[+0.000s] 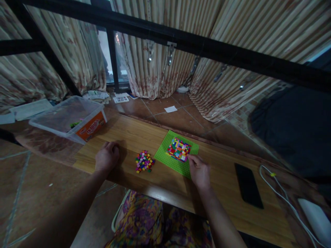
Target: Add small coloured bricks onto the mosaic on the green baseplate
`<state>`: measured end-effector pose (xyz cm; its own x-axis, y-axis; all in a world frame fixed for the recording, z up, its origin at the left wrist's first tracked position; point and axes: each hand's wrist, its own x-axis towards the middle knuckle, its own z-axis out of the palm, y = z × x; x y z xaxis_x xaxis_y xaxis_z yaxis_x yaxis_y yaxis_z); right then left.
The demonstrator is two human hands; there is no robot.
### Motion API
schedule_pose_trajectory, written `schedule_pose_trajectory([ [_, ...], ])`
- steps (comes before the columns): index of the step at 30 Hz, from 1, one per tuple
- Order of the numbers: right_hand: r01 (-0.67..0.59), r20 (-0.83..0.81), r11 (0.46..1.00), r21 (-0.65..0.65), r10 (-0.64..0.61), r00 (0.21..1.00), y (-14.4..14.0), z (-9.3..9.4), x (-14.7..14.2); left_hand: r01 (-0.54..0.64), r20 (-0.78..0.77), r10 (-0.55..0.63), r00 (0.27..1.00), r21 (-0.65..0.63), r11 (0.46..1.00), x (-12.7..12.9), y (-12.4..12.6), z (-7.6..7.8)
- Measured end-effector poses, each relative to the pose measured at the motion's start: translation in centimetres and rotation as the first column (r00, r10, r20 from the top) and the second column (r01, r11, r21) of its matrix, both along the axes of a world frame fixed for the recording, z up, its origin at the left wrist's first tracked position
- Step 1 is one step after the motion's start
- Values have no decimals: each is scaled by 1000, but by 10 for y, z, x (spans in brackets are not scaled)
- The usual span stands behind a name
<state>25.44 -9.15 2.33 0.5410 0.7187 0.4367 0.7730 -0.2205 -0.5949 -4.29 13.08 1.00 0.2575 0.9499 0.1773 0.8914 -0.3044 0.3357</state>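
A bright green baseplate [162,151] lies on the wooden table, with a dense patch of small multicoloured building bricks [178,148] on its middle. At the right edge of that patch is my right hand [199,170], thumb and fingertips pinched together. Whatever may be between those fingertips is too small to make out. To the left of the baseplate, loose coloured bricks [144,162] lie in a pile. My left hand [107,156] rests on the table left of the pile, its fingers curled in and no object showing in them.
A clear plastic box [64,117] with an orange label stands at the table's left end, a few green pieces inside. A black phone [248,186] lies on the right of the wooden table [165,187]. Beyond it are a white cable [284,196] and a white device [315,218].
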Motion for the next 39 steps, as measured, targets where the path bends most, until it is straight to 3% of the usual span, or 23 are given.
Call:
schedule_pose_trajectory([
  [18, 57, -14, 987, -152, -60, 998, 17, 10, 4, 10, 4, -10, 1000, 0, 1000, 1, -1, 3],
  [25, 23, -256, 995, -93, -46, 965, 18, 5, 16, -1, 0, 1, 1000, 11, 1000, 0, 0, -1],
  [33, 114, -617, 991, 68, -48, 785, 27, -6, 22, -11, -5, 11, 1000, -6, 1000, 1, -1, 2],
  [39, 154, -860, 987, 53, -33, 509, 31, 5, 24, -20, -12, 20, 1000, -20, 1000, 2, -2, 4],
])
